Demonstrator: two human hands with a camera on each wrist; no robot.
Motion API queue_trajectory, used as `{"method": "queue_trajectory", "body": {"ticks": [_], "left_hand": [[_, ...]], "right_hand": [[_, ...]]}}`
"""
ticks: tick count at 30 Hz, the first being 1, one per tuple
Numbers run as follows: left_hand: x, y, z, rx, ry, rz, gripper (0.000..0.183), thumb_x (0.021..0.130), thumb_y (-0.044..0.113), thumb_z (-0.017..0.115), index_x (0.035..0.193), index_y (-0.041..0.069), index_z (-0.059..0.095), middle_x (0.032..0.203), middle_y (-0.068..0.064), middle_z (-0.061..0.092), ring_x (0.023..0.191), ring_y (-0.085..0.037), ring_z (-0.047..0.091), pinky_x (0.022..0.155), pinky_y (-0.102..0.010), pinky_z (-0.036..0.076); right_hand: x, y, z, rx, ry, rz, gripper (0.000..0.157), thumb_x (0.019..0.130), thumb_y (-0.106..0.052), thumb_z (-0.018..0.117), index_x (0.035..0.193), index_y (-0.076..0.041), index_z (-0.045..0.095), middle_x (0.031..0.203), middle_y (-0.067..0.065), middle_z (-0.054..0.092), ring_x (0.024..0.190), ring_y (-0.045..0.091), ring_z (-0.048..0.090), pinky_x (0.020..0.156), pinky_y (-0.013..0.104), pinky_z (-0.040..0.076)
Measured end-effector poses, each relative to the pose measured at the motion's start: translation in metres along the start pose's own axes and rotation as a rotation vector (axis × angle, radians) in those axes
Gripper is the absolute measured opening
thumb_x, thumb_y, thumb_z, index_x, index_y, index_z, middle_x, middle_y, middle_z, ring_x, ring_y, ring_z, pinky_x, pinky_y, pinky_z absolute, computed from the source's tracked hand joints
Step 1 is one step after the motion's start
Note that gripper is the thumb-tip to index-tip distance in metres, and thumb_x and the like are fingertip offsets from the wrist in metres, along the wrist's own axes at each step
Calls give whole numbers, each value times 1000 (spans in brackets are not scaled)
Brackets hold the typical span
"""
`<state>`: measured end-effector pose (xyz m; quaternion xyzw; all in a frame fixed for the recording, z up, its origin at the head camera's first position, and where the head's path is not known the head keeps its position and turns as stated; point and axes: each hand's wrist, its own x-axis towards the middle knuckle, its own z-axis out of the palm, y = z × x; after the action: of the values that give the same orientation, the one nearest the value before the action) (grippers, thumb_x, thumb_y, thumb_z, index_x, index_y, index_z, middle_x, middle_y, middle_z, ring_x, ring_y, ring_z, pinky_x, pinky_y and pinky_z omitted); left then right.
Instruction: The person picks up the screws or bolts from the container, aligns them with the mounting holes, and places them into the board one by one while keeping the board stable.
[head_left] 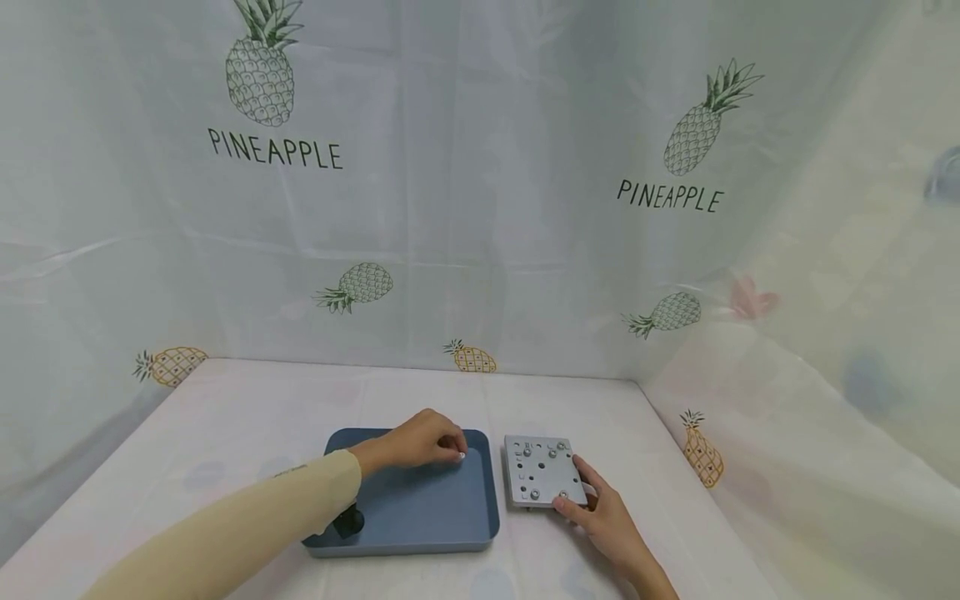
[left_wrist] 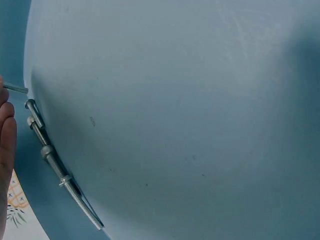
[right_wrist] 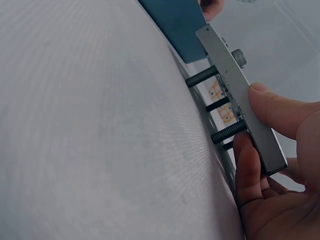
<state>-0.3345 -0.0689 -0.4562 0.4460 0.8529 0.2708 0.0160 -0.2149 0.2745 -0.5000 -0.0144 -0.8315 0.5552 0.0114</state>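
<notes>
A blue rectangular tray [head_left: 405, 549] lies left of a silver, square, drilled metal plate [head_left: 551, 481], whose edge the right hand [head_left: 606, 518] grips. Over the tray, the left hand [head_left: 423, 439] pinches a slim silver metal rod [left_wrist: 17, 88] near grey metal bolts [left_wrist: 56, 166]. Fastener picking seems in hand; lifting clear calls for a steady pinch.

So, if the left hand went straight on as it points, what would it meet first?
Likely the right wall of the blue tray; if the left hand clears it (height is unclear), then the metal plate.
</notes>
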Motion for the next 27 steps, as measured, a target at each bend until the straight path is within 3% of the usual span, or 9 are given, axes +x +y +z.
{"method": "queue_trajectory", "body": {"ticks": [8, 16, 27], "left_hand": [[2, 1, -2, -92, 72, -65, 8, 99, 16, 77, 105, 12, 81, 91, 12, 76, 80, 1, 65, 73, -23, 55], [6, 3, -5, -151, 124, -134, 14, 102, 21, 74, 111, 14, 81, 97, 14, 77, 88, -2, 68, 82, -27, 56], [18, 12, -10, -195, 152, -165, 20, 103, 24, 72, 118, 13, 80, 103, 13, 78, 92, -4, 68, 86, -31, 56]], "right_hand": [[0, 1, 0, -1, -3, 20, 97, 88, -25, 89, 165, -7, 34, 157, 27, 46, 111, 25, 69, 81, 27, 59], [-1, 2, -1, -33, 2, 24, 98, 88, -28, 89, 166, -7, 33, 158, 27, 46, 113, 25, 69, 83, 27, 58], [0, 2, 0, -44, 1, 2, 98, 87, -26, 89, 165, -6, 34, 158, 29, 45, 115, 28, 70, 84, 27, 59]]}}
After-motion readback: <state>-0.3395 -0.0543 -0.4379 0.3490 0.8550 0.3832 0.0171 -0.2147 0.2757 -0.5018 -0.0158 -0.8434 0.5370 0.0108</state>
